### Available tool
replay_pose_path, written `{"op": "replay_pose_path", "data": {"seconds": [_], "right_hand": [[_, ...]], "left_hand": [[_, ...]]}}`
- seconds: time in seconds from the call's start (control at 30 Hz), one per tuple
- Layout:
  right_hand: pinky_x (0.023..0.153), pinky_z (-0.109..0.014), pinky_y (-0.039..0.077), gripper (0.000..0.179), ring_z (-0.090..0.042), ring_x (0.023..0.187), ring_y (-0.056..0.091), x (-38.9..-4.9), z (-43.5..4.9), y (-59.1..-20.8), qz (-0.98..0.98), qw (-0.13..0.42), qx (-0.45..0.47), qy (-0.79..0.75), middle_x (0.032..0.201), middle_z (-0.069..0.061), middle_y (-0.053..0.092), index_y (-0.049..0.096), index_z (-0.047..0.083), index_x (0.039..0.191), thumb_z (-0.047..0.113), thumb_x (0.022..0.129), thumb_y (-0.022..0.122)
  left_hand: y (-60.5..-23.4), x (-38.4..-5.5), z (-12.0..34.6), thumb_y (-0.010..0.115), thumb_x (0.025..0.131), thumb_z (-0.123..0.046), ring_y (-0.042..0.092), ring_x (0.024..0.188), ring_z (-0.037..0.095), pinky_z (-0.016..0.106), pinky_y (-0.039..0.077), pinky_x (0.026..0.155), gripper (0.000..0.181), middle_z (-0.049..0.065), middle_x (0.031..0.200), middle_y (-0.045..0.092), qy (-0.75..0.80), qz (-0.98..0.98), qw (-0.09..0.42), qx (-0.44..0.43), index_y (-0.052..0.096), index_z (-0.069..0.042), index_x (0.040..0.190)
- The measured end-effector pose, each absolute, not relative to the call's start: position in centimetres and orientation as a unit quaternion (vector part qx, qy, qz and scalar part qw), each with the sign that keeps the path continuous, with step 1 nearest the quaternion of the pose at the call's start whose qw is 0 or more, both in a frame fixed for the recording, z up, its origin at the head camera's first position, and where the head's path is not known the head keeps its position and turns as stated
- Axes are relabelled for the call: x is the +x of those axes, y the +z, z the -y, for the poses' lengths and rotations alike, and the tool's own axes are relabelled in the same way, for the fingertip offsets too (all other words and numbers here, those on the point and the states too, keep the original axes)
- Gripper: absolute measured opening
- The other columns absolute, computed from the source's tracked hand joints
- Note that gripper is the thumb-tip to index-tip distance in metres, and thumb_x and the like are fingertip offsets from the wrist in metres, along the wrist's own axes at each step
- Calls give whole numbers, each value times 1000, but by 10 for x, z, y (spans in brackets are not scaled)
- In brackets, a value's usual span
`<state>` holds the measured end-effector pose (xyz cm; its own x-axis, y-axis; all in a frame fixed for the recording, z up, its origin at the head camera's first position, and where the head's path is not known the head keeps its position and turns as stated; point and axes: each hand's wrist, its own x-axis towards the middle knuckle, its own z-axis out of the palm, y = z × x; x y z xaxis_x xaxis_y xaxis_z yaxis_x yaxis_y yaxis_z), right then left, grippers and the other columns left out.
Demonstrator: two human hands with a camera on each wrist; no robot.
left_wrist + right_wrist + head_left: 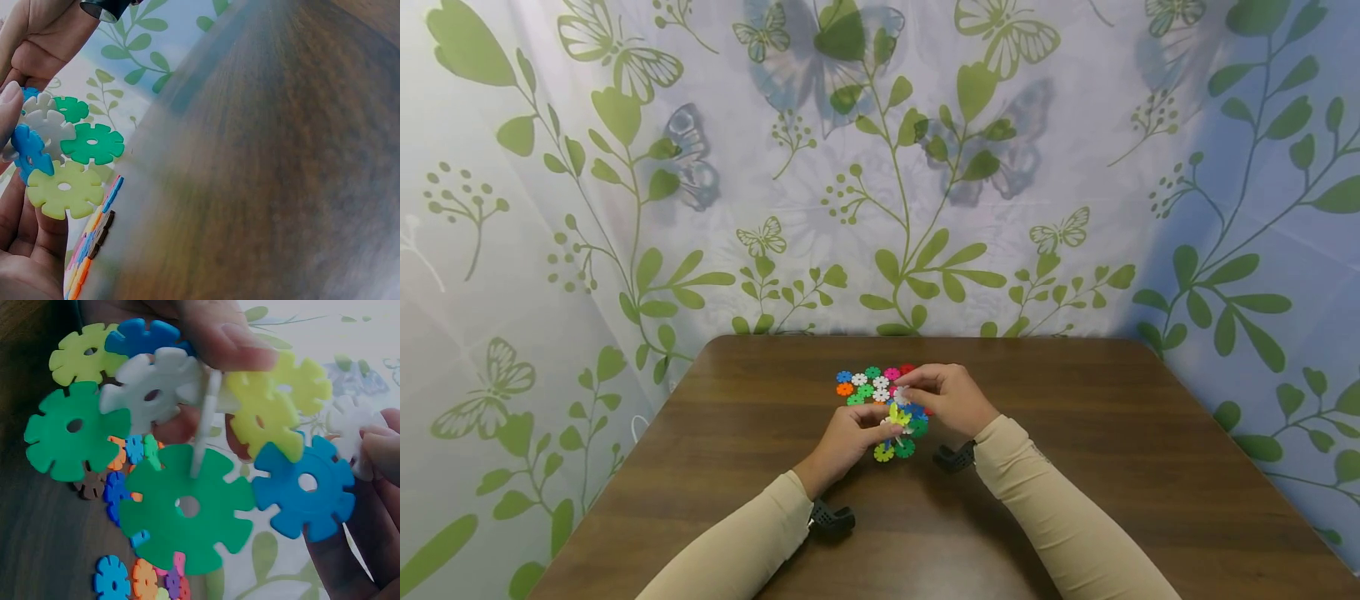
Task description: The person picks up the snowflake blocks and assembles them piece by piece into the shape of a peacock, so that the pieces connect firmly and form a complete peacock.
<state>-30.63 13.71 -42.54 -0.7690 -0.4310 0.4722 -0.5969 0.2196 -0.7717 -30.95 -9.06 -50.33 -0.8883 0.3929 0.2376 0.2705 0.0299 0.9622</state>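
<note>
My left hand [848,435] grips a cluster of interlocked notched plastic discs. In the right wrist view it joins green discs [187,509], a blue disc [304,482], yellow discs [265,415] and a white disc [153,394]. The left thumb [234,340] presses on the cluster from above. Beside it, my right hand [951,398] pinches a separate-looking white disc [353,431] between thumb and fingers, close to the blue and yellow discs. The left wrist view shows the cluster's lime disc [65,187] and green disc [92,144] below the right hand [50,40].
Several loose discs in many colours, among them an orange disc [845,389] and a blue disc [844,377], lie on the brown wooden table [760,417] beyond the hands. A patterned curtain [880,167] hangs behind the table's far edge.
</note>
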Motion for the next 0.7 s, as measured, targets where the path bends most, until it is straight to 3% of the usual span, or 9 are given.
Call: {"op": "replay_pose_path", "data": {"seconds": [0.1,0.3,0.47,0.7], "right_hand": [[76,-33,61,19,-33,88,74,-306,-137,-425,776,85,349,519,104,-13,76,79,0,113,-6,95,74],[79,-38,61,22,-20,86,72,-307,-136,-425,788,117,376,474,99,-3,76,82,8,110,-6,94,76],[80,-39,61,21,-16,88,71,-305,-134,-424,784,140,398,454,100,-3,77,82,6,109,-7,92,78],[76,-32,61,22,-13,89,71,-304,-131,-423,783,168,424,422,102,1,77,83,6,107,-8,89,80]], "left_hand": [[-504,-310,91,84,94,-21,56,76,15,24,49,62,21,5,95,76,653,-718,43,236,82,-10,111],[-504,-309,91,84,94,-19,56,76,15,24,49,61,19,5,94,75,647,-721,43,244,82,-9,110],[-502,-307,92,84,94,-19,58,77,15,23,49,62,18,4,95,75,640,-727,45,245,82,-10,110],[-502,-308,93,83,95,-17,55,73,14,24,46,60,15,3,89,72,636,-726,43,258,82,-9,107]]}}
